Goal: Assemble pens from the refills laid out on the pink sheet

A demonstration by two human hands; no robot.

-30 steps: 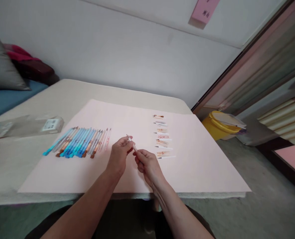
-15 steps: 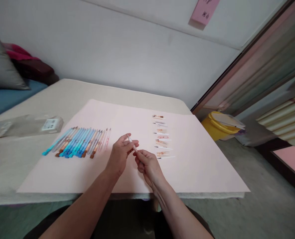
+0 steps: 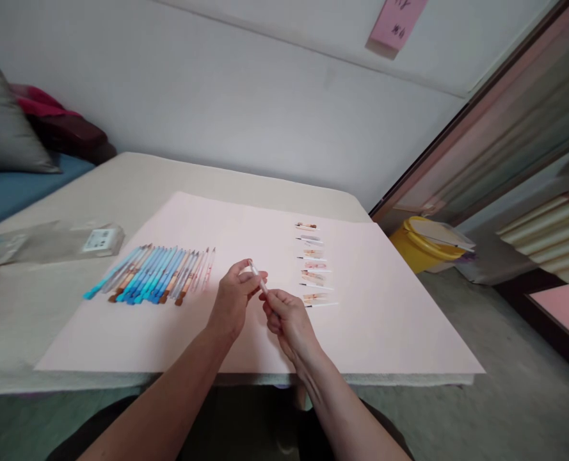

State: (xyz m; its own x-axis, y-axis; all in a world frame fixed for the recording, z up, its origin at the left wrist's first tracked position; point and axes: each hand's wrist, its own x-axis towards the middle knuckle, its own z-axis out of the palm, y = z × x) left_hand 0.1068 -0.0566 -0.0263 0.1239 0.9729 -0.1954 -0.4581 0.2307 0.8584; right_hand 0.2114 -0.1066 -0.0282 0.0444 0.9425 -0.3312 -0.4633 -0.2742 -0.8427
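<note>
Above the pink sheet (image 3: 361,339), a slim whitish pen (image 3: 256,270) slants between my two hands. My left hand (image 3: 233,294) is closed round its upper part, the tip showing past the fingers. My right hand (image 3: 288,320) pinches the lower end with thumb and fingers. To the left lies a row of several gel pens (image 3: 157,275) in blue, brown, grey and pink, some with shaped ends. On the right, several small groups of pen parts (image 3: 315,264) form a column, most with a thin white refill with a dark tip (image 3: 321,305).
A clear plastic packet (image 3: 58,243) with a white label lies on the cream tablecloth (image 3: 226,176) at the left. Beyond are a grey cushion (image 3: 10,128) and a white wall (image 3: 246,96). A yellow bucket (image 3: 416,246) stands on the floor beside the table's right edge.
Both hands keep their hold on the pen, which stands slightly steeper. The whole view has shifted a little; the rows on the sheet look the same.
</note>
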